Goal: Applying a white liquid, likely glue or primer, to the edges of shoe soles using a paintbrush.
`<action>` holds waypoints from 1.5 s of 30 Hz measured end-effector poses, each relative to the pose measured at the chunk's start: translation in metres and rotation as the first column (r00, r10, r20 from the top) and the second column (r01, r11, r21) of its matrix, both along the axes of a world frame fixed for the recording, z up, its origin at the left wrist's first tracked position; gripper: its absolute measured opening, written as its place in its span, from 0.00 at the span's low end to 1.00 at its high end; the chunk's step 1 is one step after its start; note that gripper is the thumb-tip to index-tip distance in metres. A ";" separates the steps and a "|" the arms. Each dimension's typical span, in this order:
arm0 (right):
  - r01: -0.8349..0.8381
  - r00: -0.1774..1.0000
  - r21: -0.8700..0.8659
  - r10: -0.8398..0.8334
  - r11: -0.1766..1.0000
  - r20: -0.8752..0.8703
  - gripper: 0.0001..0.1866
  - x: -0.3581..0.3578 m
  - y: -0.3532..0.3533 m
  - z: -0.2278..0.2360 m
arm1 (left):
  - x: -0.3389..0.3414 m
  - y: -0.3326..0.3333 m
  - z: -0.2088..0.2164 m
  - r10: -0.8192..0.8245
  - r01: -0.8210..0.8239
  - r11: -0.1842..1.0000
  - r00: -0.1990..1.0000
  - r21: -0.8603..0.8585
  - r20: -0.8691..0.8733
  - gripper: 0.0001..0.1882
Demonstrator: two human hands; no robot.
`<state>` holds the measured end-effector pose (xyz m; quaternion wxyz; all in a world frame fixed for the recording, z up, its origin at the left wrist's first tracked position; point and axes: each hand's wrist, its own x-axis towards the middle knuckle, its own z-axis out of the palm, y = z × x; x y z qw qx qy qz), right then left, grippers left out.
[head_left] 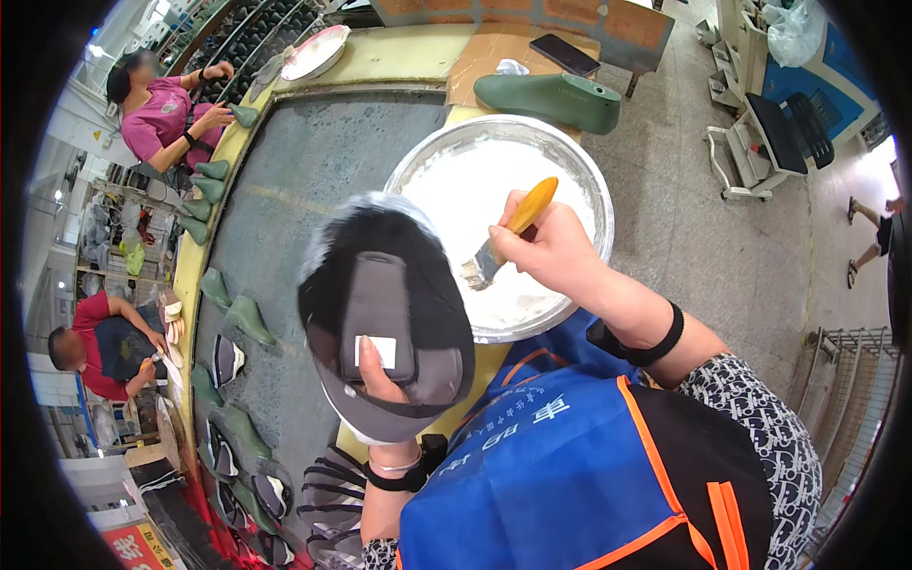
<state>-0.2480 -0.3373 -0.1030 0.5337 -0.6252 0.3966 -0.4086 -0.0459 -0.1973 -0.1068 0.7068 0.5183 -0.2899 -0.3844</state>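
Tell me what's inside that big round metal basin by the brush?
The metal basin holds a white substance covering its bottom. The brush, held by the right hand, has its bristles over it. The upturned shoe in the left hand hides the basin's near-left part.

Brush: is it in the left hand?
No, the yellow-handled brush is held by the right hand over the white bowl, while the left hand holds the upturned shoe.

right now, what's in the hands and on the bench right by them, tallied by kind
shoe upper, in left hand: 1
brush, in right hand: 1
round metal basin: 1
green shoe last: 1
phone: 1
total: 5
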 end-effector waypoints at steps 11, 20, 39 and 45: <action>0.102 0.994 -0.429 -0.072 0.898 0.084 0.12 0.012 -0.027 0.016 | 0.016 0.001 -0.004 -0.388 0.475 0.779 0.878 0.409 -0.280 0.06; -0.175 0.965 -0.005 0.170 0.985 -0.197 0.09 -0.007 -0.001 0.022 | 0.033 -0.015 -0.004 -0.390 0.397 0.767 0.912 0.505 -0.125 0.11; -0.138 0.959 -0.467 0.000 0.874 -0.285 0.16 0.018 -0.003 0.033 | 0.022 -0.039 -0.035 -0.056 0.043 0.998 0.713 0.036 0.699 0.23; -0.240 0.953 -0.210 0.188 0.948 -0.238 0.17 0.010 0.002 0.032 | 0.032 -0.051 -0.031 0.187 -0.203 0.977 0.660 -0.066 0.728 0.25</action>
